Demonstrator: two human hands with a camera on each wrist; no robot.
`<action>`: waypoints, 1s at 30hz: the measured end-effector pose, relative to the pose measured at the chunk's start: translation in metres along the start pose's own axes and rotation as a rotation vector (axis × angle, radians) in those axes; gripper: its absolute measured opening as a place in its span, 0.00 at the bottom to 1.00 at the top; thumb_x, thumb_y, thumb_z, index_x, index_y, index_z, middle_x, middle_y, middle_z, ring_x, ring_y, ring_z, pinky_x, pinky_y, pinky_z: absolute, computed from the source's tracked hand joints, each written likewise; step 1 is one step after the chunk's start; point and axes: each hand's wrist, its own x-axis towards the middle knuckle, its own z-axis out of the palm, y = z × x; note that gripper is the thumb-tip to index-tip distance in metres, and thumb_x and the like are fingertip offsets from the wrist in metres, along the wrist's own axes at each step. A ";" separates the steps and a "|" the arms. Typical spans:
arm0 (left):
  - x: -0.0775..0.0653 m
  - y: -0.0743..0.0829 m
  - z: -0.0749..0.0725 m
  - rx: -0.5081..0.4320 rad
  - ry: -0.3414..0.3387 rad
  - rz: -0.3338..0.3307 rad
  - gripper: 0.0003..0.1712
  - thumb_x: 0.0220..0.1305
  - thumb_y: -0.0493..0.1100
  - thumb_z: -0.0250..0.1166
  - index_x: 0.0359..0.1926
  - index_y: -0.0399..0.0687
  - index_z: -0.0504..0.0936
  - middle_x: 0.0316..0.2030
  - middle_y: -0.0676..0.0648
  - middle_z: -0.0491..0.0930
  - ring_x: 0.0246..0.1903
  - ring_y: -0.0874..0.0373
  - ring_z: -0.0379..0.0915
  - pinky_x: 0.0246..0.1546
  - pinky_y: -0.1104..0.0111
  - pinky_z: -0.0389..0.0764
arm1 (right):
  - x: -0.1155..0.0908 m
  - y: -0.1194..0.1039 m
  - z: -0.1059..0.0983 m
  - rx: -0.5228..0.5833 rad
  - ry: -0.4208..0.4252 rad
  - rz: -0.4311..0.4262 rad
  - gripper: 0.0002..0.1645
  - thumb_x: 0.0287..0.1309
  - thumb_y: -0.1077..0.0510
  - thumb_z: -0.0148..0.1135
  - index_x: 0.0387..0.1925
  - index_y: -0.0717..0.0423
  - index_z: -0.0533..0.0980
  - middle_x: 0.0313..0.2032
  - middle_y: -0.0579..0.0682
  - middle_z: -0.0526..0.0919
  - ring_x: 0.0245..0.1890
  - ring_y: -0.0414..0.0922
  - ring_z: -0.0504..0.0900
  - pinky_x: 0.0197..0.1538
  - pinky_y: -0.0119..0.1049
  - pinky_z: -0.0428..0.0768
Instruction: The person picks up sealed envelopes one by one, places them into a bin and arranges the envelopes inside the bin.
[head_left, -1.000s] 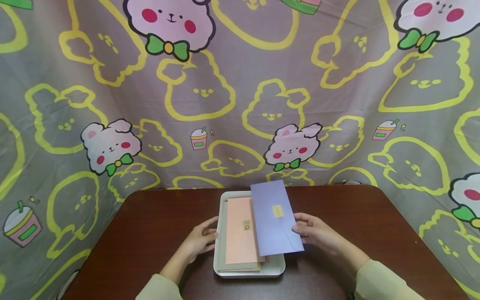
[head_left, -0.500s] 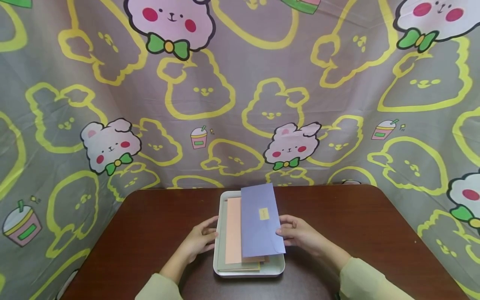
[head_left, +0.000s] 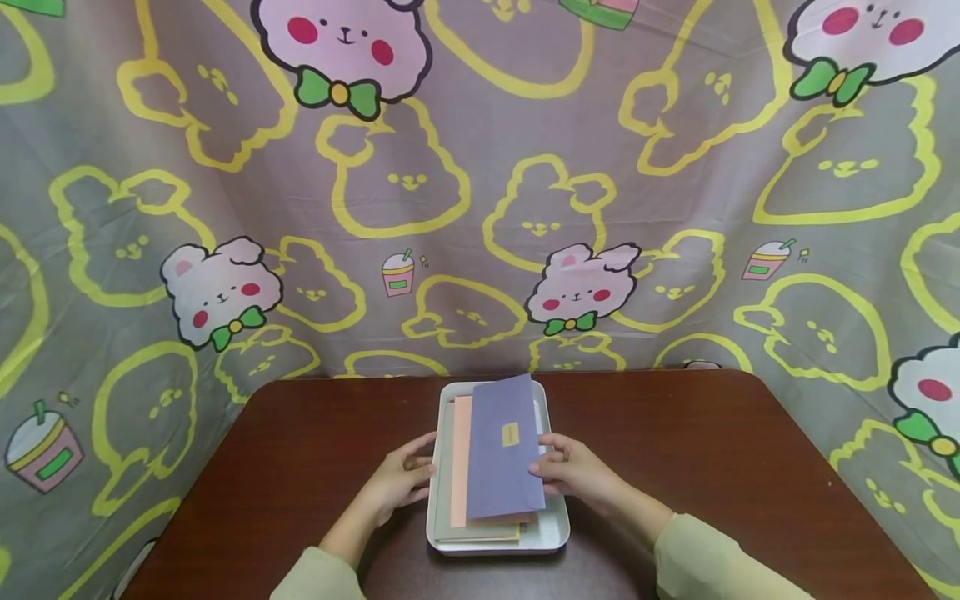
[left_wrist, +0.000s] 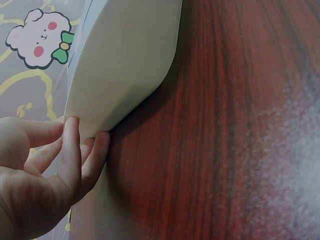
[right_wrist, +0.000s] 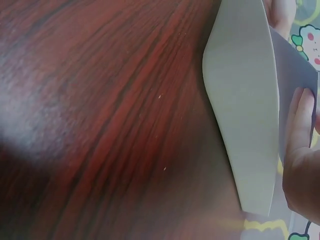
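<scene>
A white tray lies on the table, its left rim gripped by my left hand. In the left wrist view, the thumb and fingertips meet at the edge of the tray wall. My right hand pinches a purple envelope by its right edge, thumb on top and fingers beneath. This envelope has a small yellow label and is held over the tray, tilted. Under it show a pink envelope and a grey-green flat item, both mostly covered. The right wrist view shows fingers against the envelope's underside.
The dark red-brown table has rounded far corners. A grey cloth printed with cartoon bears and yellow outlines hangs behind it and along both sides.
My right hand has carried the purple envelope leftward and lower, from the tray's right side to over the pink envelope. The left hand and the tray have stayed put.
</scene>
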 end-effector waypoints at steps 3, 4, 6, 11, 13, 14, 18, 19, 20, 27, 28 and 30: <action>0.001 0.000 -0.001 0.002 -0.002 0.001 0.32 0.73 0.30 0.60 0.75 0.38 0.65 0.53 0.35 0.80 0.49 0.47 0.80 0.46 0.51 0.84 | 0.002 -0.001 0.003 -0.007 0.001 -0.004 0.38 0.65 0.67 0.65 0.68 0.79 0.57 0.35 0.47 0.84 0.36 0.40 0.82 0.39 0.36 0.84; 0.001 0.000 -0.001 0.003 -0.003 0.000 0.32 0.73 0.30 0.60 0.75 0.38 0.65 0.53 0.35 0.80 0.49 0.47 0.80 0.46 0.51 0.84 | 0.003 -0.001 0.004 -0.011 0.002 -0.005 0.38 0.65 0.67 0.65 0.68 0.80 0.57 0.35 0.48 0.84 0.37 0.40 0.82 0.40 0.36 0.85; 0.002 0.000 -0.002 0.002 -0.003 -0.001 0.32 0.73 0.30 0.60 0.75 0.38 0.65 0.53 0.35 0.80 0.49 0.48 0.80 0.46 0.51 0.84 | 0.004 -0.002 0.006 -0.023 0.003 0.001 0.39 0.64 0.67 0.66 0.68 0.79 0.57 0.35 0.48 0.84 0.36 0.41 0.82 0.40 0.37 0.85; 0.005 0.000 -0.002 0.005 0.007 -0.012 0.32 0.73 0.30 0.60 0.75 0.38 0.65 0.52 0.35 0.80 0.48 0.48 0.80 0.46 0.50 0.84 | 0.008 -0.004 0.010 -0.048 -0.020 0.020 0.39 0.64 0.68 0.64 0.69 0.80 0.57 0.36 0.51 0.85 0.36 0.42 0.83 0.40 0.37 0.85; 0.006 0.000 -0.002 0.010 0.011 -0.015 0.32 0.73 0.30 0.60 0.75 0.39 0.65 0.52 0.35 0.80 0.47 0.48 0.81 0.45 0.51 0.85 | 0.009 -0.005 0.010 -0.058 -0.040 0.022 0.39 0.64 0.68 0.64 0.69 0.81 0.57 0.38 0.53 0.86 0.36 0.42 0.84 0.40 0.36 0.86; 0.006 0.001 -0.002 0.012 0.012 -0.017 0.32 0.73 0.30 0.61 0.75 0.39 0.66 0.52 0.35 0.81 0.47 0.49 0.81 0.45 0.51 0.85 | 0.010 -0.005 0.010 -0.061 -0.052 0.022 0.40 0.64 0.68 0.63 0.69 0.82 0.56 0.38 0.55 0.86 0.36 0.42 0.84 0.39 0.36 0.86; 0.007 0.002 -0.003 0.010 0.000 -0.007 0.32 0.73 0.30 0.60 0.75 0.39 0.65 0.52 0.35 0.81 0.47 0.49 0.81 0.44 0.53 0.85 | 0.009 -0.009 0.006 -0.074 -0.101 0.011 0.40 0.65 0.68 0.62 0.69 0.86 0.54 0.41 0.60 0.86 0.34 0.44 0.85 0.40 0.40 0.87; 0.007 0.002 -0.003 0.009 -0.004 -0.003 0.32 0.73 0.30 0.60 0.75 0.38 0.65 0.52 0.35 0.81 0.47 0.49 0.81 0.44 0.53 0.85 | 0.008 -0.011 0.005 -0.076 -0.110 0.007 0.40 0.65 0.68 0.61 0.69 0.86 0.54 0.41 0.62 0.86 0.34 0.46 0.85 0.40 0.41 0.87; 0.007 0.002 -0.004 0.008 -0.007 0.000 0.32 0.73 0.30 0.60 0.75 0.38 0.65 0.52 0.35 0.81 0.47 0.49 0.81 0.44 0.53 0.85 | 0.007 -0.013 0.004 -0.081 -0.118 0.002 0.40 0.66 0.68 0.61 0.69 0.86 0.54 0.42 0.64 0.85 0.35 0.48 0.86 0.41 0.43 0.87; 0.009 0.001 -0.007 0.005 -0.026 0.012 0.32 0.73 0.30 0.60 0.75 0.38 0.64 0.52 0.36 0.81 0.48 0.48 0.80 0.45 0.53 0.84 | 0.002 -0.023 -0.004 -0.164 -0.109 -0.006 0.38 0.71 0.60 0.62 0.69 0.83 0.59 0.56 0.75 0.78 0.46 0.64 0.86 0.46 0.50 0.86; 0.009 0.001 -0.007 0.005 -0.027 0.012 0.32 0.73 0.31 0.60 0.75 0.38 0.64 0.52 0.36 0.81 0.48 0.48 0.80 0.46 0.53 0.84 | 0.002 -0.023 -0.005 -0.166 -0.104 -0.002 0.38 0.72 0.59 0.63 0.69 0.82 0.59 0.56 0.75 0.78 0.46 0.64 0.86 0.46 0.50 0.86; 0.009 0.000 -0.008 0.008 -0.027 0.011 0.32 0.73 0.31 0.60 0.75 0.37 0.64 0.52 0.35 0.80 0.49 0.48 0.81 0.46 0.52 0.84 | 0.001 -0.024 -0.006 -0.166 -0.097 0.005 0.38 0.72 0.58 0.63 0.69 0.82 0.60 0.56 0.74 0.78 0.47 0.64 0.86 0.47 0.50 0.85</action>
